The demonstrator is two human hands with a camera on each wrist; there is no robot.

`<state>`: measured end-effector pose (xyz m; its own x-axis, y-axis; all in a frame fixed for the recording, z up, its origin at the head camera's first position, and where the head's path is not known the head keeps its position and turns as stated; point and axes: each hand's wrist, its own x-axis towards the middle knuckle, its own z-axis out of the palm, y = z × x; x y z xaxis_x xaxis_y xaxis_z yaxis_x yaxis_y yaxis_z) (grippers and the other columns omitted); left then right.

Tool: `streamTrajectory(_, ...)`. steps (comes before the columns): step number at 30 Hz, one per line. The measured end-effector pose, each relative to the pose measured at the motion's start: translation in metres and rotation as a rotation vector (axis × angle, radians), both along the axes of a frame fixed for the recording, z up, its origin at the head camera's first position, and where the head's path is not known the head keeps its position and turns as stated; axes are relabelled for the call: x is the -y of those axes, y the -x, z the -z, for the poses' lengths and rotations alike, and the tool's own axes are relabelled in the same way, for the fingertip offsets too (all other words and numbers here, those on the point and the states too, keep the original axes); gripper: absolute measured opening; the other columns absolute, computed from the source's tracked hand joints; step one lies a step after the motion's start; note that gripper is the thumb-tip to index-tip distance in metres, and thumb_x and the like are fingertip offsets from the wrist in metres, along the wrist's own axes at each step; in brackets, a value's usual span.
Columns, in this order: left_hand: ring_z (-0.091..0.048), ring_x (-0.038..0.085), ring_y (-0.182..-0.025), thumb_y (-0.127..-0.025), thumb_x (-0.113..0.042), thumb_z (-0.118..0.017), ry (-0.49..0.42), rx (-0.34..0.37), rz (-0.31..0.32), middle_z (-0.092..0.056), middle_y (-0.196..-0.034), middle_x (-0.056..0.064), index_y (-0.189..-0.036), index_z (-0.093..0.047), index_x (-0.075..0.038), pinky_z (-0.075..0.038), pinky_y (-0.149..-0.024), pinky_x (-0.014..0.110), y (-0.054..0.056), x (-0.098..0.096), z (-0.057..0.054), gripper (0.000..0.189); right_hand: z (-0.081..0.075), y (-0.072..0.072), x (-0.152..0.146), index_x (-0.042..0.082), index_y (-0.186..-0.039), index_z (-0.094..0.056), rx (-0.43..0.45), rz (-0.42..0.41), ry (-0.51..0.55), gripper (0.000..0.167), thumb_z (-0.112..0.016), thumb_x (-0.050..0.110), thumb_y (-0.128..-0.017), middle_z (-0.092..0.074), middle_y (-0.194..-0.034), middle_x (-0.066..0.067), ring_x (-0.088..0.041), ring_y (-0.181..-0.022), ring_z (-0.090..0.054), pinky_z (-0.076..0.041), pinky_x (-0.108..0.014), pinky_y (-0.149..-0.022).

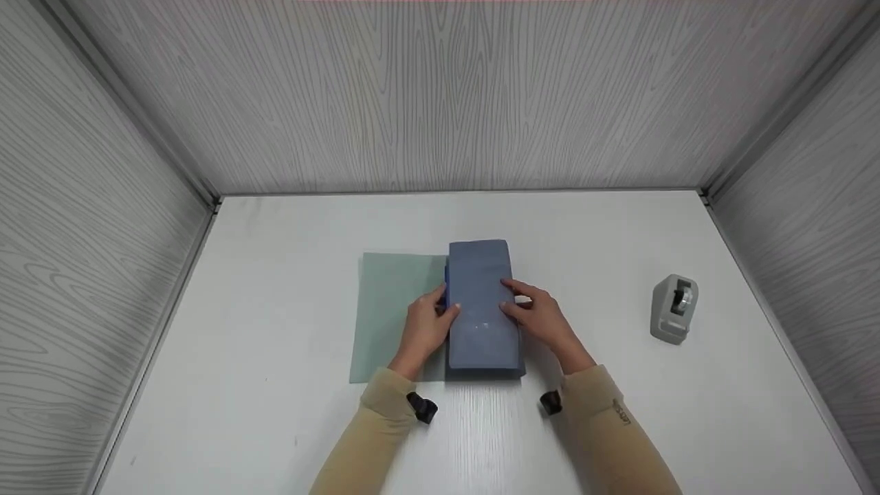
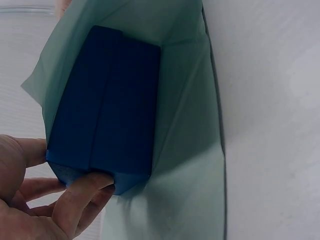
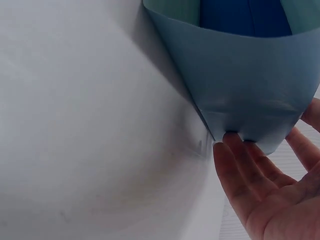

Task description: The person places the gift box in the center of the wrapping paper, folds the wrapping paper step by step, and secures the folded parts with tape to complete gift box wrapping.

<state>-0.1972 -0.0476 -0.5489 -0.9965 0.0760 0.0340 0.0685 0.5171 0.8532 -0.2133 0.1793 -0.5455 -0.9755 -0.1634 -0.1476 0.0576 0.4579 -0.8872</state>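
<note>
A dark blue box (image 2: 120, 105) lies in a sheet of wrapping paper, green inside (image 1: 395, 302) and grey-blue outside (image 1: 481, 289). From above, the folded-over part of the paper covers nearly all of the box. My left hand (image 1: 423, 330) grips the box at its left side, thumb near the flap's edge; the left wrist view shows fingers curled against one box end. On the opposite side, my right hand (image 1: 543, 322) holds the paper, with thumb and index finger on the flap's right edge. Its other fingers (image 3: 245, 170) press the paper from outside.
A grey tape dispenser (image 1: 674, 309) stands on the white table (image 1: 275, 412) to the right of the hands. Grey wood-grain panels (image 1: 440, 96) enclose the table at the back and both sides. Each wrist carries a small black camera (image 1: 422, 408).
</note>
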Motion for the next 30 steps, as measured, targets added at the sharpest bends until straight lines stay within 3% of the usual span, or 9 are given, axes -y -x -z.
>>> streamTrajectory(9, -0.059, 0.026, -0.113, -0.099, -0.019, -0.06, 0.04, 0.015, 0.031, -0.058, -0.13, 0.021, -0.144, -0.044, 0.004, -0.049, -0.092, 0.042, -0.002, 0.003, -0.002, 0.053, -0.001, -0.002, 0.004, 0.016, -0.145, -0.051, -0.007, 0.028, -0.051, 0.053, -0.066, 0.019, -0.094, -0.052, -0.137, -0.017, -0.036, -0.118, -0.058, -0.05, -0.045, -0.092)
streamTrajectory(13, -0.061, 0.025, -0.105, -0.101, -0.025, -0.057, 0.064, 0.028, 0.027, -0.061, -0.126, 0.019, -0.145, -0.046, 0.0, -0.051, -0.087, 0.042, -0.005, 0.008, -0.005, 0.052, -0.002, -0.003, 0.005, 0.014, -0.144, -0.052, -0.024, 0.036, -0.063, 0.053, -0.067, 0.017, -0.094, -0.053, -0.137, -0.018, -0.037, -0.116, -0.058, -0.05, -0.046, -0.091)
streamTrajectory(21, -0.063, 0.023, -0.089, -0.096, -0.034, -0.064, 0.197, 0.016, -0.076, -0.065, -0.115, 0.015, -0.135, -0.057, -0.003, -0.052, -0.074, 0.044, -0.018, 0.028, -0.017, 0.051, -0.001, -0.003, 0.006, 0.015, -0.144, -0.052, -0.022, 0.05, -0.045, 0.053, -0.067, 0.018, -0.093, -0.052, -0.139, -0.018, -0.038, -0.116, -0.058, -0.05, -0.047, -0.091)
streamTrajectory(26, -0.064, 0.027, -0.09, -0.092, -0.031, -0.069, 0.256, 0.01, -0.154, -0.064, -0.112, 0.015, -0.133, -0.058, -0.004, -0.052, -0.072, 0.046, -0.032, 0.051, -0.017, 0.05, 0.0, -0.003, 0.005, 0.017, -0.144, -0.052, -0.013, 0.044, -0.059, 0.052, -0.066, 0.019, -0.094, -0.052, -0.136, -0.019, -0.036, -0.115, -0.059, -0.051, -0.045, -0.088)
streamTrajectory(30, -0.061, 0.033, -0.098, -0.091, -0.027, -0.07, 0.268, 0.046, -0.213, -0.061, -0.116, 0.02, -0.135, -0.055, -0.001, -0.05, -0.079, 0.049, -0.041, 0.075, -0.014, 0.054, 0.0, -0.004, 0.004, 0.018, -0.144, -0.052, -0.007, 0.044, -0.054, 0.052, -0.067, 0.02, -0.094, -0.053, -0.136, -0.018, -0.035, -0.114, -0.059, -0.051, -0.045, -0.087)
